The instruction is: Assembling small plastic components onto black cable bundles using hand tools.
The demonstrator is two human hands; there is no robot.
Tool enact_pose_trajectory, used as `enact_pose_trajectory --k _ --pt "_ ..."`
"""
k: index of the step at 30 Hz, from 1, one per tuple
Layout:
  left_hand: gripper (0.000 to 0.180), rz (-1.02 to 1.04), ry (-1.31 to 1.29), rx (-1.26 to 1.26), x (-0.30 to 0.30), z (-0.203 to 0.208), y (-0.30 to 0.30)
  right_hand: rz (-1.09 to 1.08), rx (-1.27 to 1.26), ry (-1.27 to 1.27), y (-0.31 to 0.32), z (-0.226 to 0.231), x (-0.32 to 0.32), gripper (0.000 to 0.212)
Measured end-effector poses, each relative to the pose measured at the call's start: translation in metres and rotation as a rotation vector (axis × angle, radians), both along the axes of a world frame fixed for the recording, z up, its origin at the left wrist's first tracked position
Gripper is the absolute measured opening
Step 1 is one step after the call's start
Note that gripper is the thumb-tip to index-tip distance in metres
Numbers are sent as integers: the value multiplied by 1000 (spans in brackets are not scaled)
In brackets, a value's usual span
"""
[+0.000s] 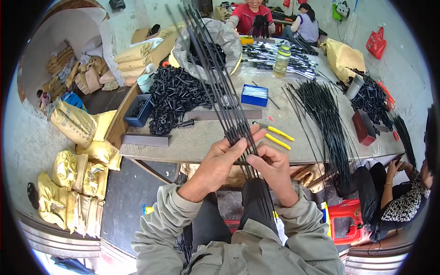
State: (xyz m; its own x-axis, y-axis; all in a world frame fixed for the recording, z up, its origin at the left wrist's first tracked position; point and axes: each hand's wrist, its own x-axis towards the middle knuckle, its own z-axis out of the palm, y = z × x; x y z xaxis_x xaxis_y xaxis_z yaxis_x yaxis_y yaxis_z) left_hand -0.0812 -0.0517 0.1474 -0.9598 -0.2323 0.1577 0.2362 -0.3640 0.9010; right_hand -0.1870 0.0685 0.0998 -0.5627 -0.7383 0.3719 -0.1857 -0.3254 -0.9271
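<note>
A bundle of long, thin black rods (220, 87) slants up and away over the table's near edge. Both of my hands are around its lower part. My left hand (215, 165) grips it with the thumb on top, near small black thickened pieces on the rods. Close beside it, my right hand (273, 172) pinches the rods between thumb and bent fingers. The lower ends come down over my leg. Just beyond my right hand lie pliers with yellow handles (278, 137), touched by neither hand.
On the table (293, 153) are a heap of black plastic parts (176, 94), a blue box of white sticks (255, 95), more black rods (323, 119), a dark red box (363, 127) and a bottle (282, 61). Co-workers sit beyond and at right. Sacks (75, 188) are stacked at left.
</note>
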Motion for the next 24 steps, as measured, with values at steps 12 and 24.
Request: enact_pose_trajectory --k 12,24 --pt "39 140 -115 -189 -8 2 -3 308 143 -196 12 6 20 18" --pt "37 474 27 -647 32 -19 -9 697 303 -256 29 26 31 24"
